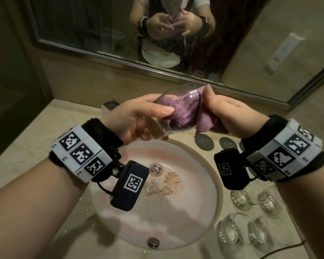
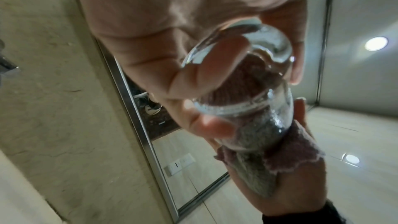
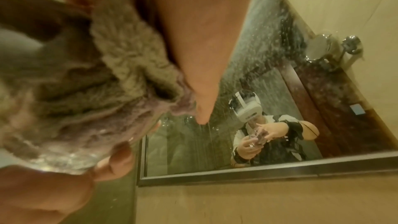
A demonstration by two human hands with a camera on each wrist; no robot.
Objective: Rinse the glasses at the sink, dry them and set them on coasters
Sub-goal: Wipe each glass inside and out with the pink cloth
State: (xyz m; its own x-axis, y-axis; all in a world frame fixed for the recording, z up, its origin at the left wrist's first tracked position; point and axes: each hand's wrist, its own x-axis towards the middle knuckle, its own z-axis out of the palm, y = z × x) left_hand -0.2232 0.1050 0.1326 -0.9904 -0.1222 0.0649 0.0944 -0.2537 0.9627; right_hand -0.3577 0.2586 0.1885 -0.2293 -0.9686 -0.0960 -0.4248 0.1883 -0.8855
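A clear glass (image 1: 183, 94) is held tilted above the sink (image 1: 195, 221), its thick base toward me. My left hand (image 1: 153, 116) grips it near the base, thumb on top. A purple cloth (image 1: 204, 118) is stuffed inside the glass and spills out of its mouth. My right hand (image 1: 211, 103) pinches the cloth at the rim. In the left wrist view the glass (image 2: 258, 108) shows the cloth (image 2: 301, 151) filling it. In the right wrist view the cloth (image 3: 107, 74) bunches against the glass (image 3: 64, 156). Two dark round coasters (image 1: 204, 142) (image 1: 228, 143) lie on the counter to the right of the sink.
Several more glasses (image 1: 239, 198) (image 1: 228, 234) stand on the counter at the lower right. The basin has brownish residue near the drain (image 1: 155, 170). A faucet (image 1: 110, 105) sits behind the left hand. A mirror (image 1: 82, 25) runs along the back wall, and a socket (image 1: 284, 51) is at the right.
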